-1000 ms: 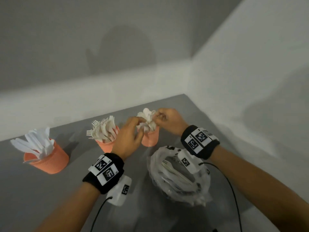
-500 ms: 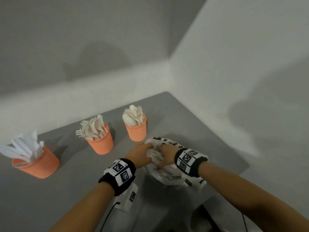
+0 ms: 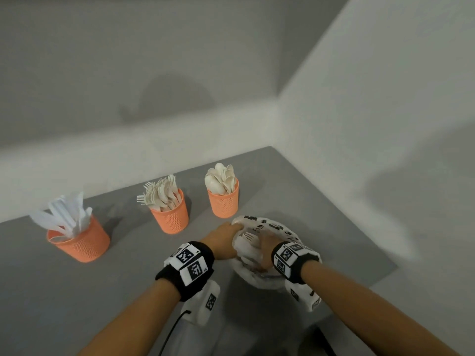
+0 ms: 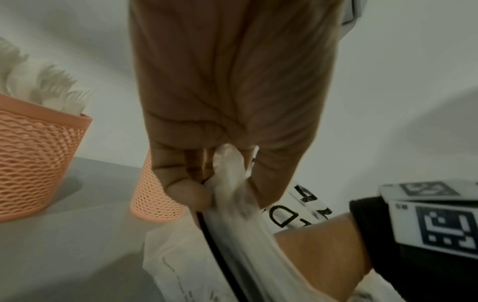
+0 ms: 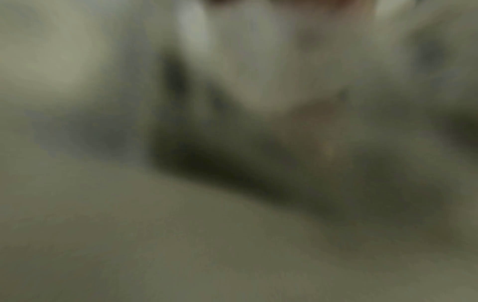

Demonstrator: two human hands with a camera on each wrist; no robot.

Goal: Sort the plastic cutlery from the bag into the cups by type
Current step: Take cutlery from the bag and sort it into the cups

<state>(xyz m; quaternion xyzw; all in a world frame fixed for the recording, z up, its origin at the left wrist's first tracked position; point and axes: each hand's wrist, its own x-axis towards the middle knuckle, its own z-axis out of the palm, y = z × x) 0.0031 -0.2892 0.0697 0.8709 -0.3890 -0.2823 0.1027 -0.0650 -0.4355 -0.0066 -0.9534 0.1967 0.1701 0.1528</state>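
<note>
Three orange mesh cups stand in a row in the head view: knives on the left, forks in the middle, spoons on the right. The translucent printed bag lies just in front of the spoon cup, and a white fork shows inside it. My left hand grips the bag's left rim; the left wrist view shows its fingers pinching the bunched plastic. My right hand is sunk into the bag with its fingers hidden. The right wrist view is only a blur.
The grey table ends at a right edge close to the bag and at white walls behind the cups. A black cable trails from my left wrist. In the left wrist view the fork cup and the spoon cup stand close by.
Both hands left the top of the spoon cup and came back to the bag. The left hand now holds the rim and the right hand is inside.
</note>
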